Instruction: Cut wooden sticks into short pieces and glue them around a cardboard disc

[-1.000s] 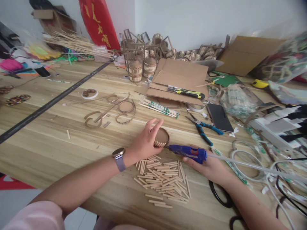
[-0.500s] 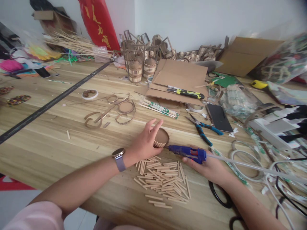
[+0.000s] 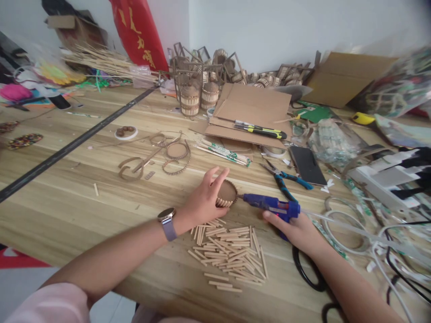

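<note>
A round cardboard base (image 3: 227,192), edged with a notched strip and short wooden sticks along its near side, sits on the table. My left hand (image 3: 208,197) grips its left side, thumb at the near edge and fingers arched over the far edge. In my right hand (image 3: 296,231) is a blue hot glue gun (image 3: 271,205), its nozzle pointing left at the right edge of the base, touching or very near it. Just below both hands lies a loose pile of short wooden sticks (image 3: 232,251).
Pliers (image 3: 284,179) and a black phone (image 3: 308,165) lie at right, near tape rolls, cables and a white power strip (image 3: 387,184). Cardboard sheets (image 3: 252,105) with utility knives are behind. Finished small stick buckets (image 3: 190,101) stand farther back. A dark metal strip (image 3: 77,141) crosses the left.
My right hand has moved the glue gun to the right and slightly up, its nozzle going from the base's near edge to its right edge. My left hand and the base stay put.
</note>
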`<state>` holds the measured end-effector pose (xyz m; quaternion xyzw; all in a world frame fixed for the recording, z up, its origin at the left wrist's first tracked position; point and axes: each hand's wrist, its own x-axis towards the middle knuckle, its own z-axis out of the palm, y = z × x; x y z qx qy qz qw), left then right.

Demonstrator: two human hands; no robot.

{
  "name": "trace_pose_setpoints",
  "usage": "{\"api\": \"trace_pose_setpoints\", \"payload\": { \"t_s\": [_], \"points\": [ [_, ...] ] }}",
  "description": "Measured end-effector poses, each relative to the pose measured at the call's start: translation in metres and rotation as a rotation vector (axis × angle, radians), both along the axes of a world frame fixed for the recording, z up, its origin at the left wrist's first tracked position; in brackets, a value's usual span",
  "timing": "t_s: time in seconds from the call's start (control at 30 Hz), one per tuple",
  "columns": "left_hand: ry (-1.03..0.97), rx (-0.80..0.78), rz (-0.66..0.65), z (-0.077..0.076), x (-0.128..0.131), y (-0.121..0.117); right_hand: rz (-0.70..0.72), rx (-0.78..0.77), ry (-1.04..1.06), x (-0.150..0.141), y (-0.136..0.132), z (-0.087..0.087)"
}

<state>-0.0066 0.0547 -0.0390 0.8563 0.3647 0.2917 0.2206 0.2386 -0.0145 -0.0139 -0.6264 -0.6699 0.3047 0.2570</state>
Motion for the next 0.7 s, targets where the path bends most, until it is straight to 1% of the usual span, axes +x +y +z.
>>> {"api": "trace_pose_setpoints", "payload": {
  "t_s": [0.1, 0.27, 0.33, 0.4, 0.47, 0.53, 0.57, 0.63, 0.67, 0.7],
  "points": [
    [0.001, -0.001, -0.001, 0.000, 0.000, 0.000, -0.090, -0.087, 0.125, 0.004, 0.004, 0.000],
    [0.001, 0.010, 0.000, 0.000, 0.000, 0.000, -0.185, -0.391, 0.480, -0.002, 0.010, 0.007],
    [0.000, 0.012, 0.000, 0.000, 0.000, 0.000, -0.199, -0.460, 0.544, -0.005, 0.013, 0.011],
    [0.000, 0.016, -0.003, -0.001, -0.001, 0.000, -0.194, -0.466, 0.548, -0.003, 0.014, 0.012],
    [-0.001, 0.017, -0.005, -0.002, -0.001, 0.001, -0.164, -0.413, 0.455, 0.002, 0.015, 0.012],
    [-0.005, 0.013, -0.006, -0.002, -0.001, 0.001, -0.140, -0.297, 0.218, 0.009, 0.015, 0.011],
    [-0.007, 0.011, -0.006, -0.002, -0.001, 0.001, -0.141, -0.206, 0.068, 0.011, 0.014, 0.011],
    [-0.009, 0.003, -0.008, -0.001, -0.001, 0.000, -0.132, 0.051, -0.211, 0.011, 0.010, 0.013],
    [-0.011, 0.000, -0.009, -0.001, -0.001, 0.000, -0.089, 0.183, -0.306, 0.008, 0.008, 0.014],
    [-0.012, -0.003, -0.009, -0.001, -0.001, 0.000, -0.005, 0.292, -0.361, 0.004, 0.005, 0.016]
  ]
}}
